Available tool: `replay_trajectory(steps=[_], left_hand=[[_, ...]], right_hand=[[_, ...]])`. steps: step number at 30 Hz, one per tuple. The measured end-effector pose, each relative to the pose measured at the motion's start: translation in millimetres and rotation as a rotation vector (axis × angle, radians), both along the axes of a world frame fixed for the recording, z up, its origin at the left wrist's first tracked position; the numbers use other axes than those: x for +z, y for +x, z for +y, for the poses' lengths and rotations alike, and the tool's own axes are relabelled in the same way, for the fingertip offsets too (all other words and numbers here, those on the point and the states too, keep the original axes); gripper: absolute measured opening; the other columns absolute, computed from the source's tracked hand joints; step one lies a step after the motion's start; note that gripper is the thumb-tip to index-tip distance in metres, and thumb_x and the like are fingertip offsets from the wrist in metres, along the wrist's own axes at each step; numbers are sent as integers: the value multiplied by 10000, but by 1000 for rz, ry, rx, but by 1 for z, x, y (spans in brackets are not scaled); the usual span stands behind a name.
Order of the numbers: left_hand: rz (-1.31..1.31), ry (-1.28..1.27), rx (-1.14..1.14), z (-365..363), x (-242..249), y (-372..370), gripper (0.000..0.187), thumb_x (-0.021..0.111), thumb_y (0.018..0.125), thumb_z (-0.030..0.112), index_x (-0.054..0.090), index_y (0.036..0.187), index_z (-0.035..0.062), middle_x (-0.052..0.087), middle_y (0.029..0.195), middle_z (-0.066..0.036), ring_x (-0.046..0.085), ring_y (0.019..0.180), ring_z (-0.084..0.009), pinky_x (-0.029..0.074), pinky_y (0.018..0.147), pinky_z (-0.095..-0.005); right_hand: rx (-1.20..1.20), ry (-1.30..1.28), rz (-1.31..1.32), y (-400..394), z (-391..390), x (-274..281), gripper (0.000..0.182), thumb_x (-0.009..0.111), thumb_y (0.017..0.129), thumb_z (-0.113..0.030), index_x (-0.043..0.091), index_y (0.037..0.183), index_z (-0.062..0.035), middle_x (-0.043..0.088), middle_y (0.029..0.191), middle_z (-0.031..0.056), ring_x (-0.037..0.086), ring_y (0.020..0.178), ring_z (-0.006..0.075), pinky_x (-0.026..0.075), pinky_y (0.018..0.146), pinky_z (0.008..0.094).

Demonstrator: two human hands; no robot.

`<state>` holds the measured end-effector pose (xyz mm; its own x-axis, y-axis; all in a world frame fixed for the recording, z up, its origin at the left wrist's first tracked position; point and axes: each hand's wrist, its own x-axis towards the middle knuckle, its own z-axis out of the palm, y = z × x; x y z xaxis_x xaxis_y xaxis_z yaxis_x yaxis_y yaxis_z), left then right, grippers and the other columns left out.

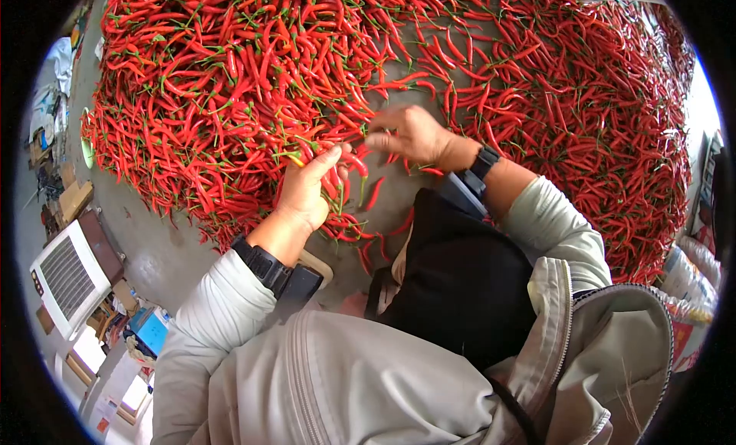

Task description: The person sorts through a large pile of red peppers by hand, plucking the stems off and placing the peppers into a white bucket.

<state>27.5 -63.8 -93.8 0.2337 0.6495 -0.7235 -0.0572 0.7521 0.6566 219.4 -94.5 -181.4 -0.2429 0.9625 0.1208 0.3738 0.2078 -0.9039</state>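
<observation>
1. Left hand (307,190): curled shut around a small bunch of red chilies (346,169), thumb up over them. The pods stick out past the fingers toward the big pile.
2. Right hand (410,134): fingers pinched together on a single chili at the near edge of the heap, just beside the left hand's bunch. Which pod exactly, can't tell; too many overlap.
3. Both wrists carry black watches (264,262), matte straps, chunky cases. Sleeves are pale grey woven fabric, slightly creased.
4. Chili pile (230,69): spreads across most of the upper view, wrapping round both hands. Pods are long, thin, tapered, glossy red skin, thin green stems. They lie tangled in every direction, heaped thick at the top left, thinner near the hands.
5. A few loose chilies (373,192) lie apart from the heap on bare floor between the two forearms.
6. Floor (153,238): smooth grey concrete, dull finish, showing in a patch near the hands and in a strip along the left edge of the pile.
7. Black fabric bag (460,284) sits in the person's lap, soft, matte, below the right forearm.
8. Room, left side: white box unit with a slatted grille (69,276), hard plastic or metal, can't tell which. Beside it cardboard boxes (73,200) and blue items, cluttered, too small to identify.
9. Right edge: clear plastic sacks (690,269), crinkled, touching the pile's edge.
</observation>
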Motion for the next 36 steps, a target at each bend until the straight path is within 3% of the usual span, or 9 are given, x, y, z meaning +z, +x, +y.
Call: replay_trajectory(steps=[2,4,8,16,24,26,28,30,36], left_hand=[[-47,-49,12,5,-5,-11,88,612,786,78,567,860,63,621,804,-63,557,678,-120,450,607,-242],[-86,-75,-51,6,-2,-18,114,604,773,87,563,877,65,619,799,-59,570,709,-125,448,606,-241],[-72,-20,-140,8,-4,-27,163,601,767,112,563,919,68,617,796,-53,571,719,-126,427,597,-231],[-100,14,-119,7,1,-33,87,621,757,60,566,824,66,578,752,-30,549,712,-128,444,706,-275],[-144,-76,-59,8,8,-40,63,600,783,72,553,824,73,566,714,-36,549,721,-159,455,727,-320],[-170,-75,-27,5,0,-42,72,606,784,88,552,830,77,565,706,-40,561,707,-181,471,694,-331],[-146,-42,-92,2,-2,-42,88,616,779,97,547,824,69,564,697,-48,570,677,-192,479,648,-325],[-145,9,-132,-1,4,-37,111,629,771,102,540,816,52,564,686,-58,576,666,-189,480,628,-321],[-67,107,-116,6,16,-51,104,619,777,76,542,840,47,567,706,-54,572,685,-182,475,673,-333]], right_hand=[[-114,29,-519,12,9,-13,365,587,752,-308,577,1065,-121,527,1157,76,455,1103,258,375,906,447],[-8,42,-893,32,8,-41,447,584,744,-296,514,1167,-167,404,1295,43,338,1212,249,297,949,548],[-71,58,-960,68,-18,-51,531,624,712,-264,483,1217,-184,378,1319,26,298,1247,258,216,968,614],[-304,-517,-1181,113,-96,24,464,671,589,-297,603,1026,-156,474,1150,57,329,1202,275,149,969,667],[-766,-690,-1594,170,-137,89,406,654,682,-274,583,1078,-225,420,1277,30,281,1247,256,136,977,642],[-805,-295,-1461,165,-118,89,318,664,679,-256,621,981,-164,469,1228,38,326,1219,269,267,937,563],[-629,197,-887,149,-70,63,245,633,614,-113,622,858,-93,599,892,67,551,886,264,433,786,357],[-438,288,-611,98,-17,29,147,580,652,-96,603,797,-85,597,795,63,557,783,260,444,729,358],[-250,214,-837,-1,84,-26,141,536,738,-202,620,834,-142,572,863,-9,486,934,196,374,820,358]])
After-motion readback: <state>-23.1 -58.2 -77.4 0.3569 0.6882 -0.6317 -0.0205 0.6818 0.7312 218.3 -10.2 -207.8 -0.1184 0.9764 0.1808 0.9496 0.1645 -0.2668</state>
